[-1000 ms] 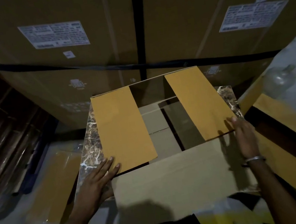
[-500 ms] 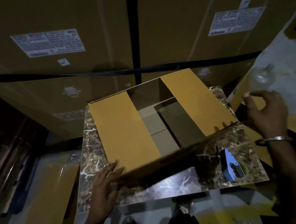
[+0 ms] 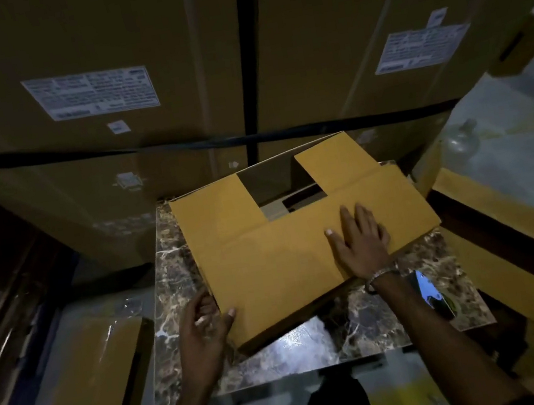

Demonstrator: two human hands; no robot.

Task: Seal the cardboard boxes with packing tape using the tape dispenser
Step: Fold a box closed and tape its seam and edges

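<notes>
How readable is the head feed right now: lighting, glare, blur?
Head view: dim overall, corners nearly black; box top the brightest area; glare patch on marble tabletop; left hand motion-blurred, right hand sharper; label text unreadable; wide-angle bending at edges.

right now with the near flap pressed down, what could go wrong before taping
1. The far flap isn't folded yet, so the cardboard box has a gap; taping now would seal it badly.
2. The tape dispenser lies behind the right hand; letting go to grab it may let the flap spring up.
</notes>
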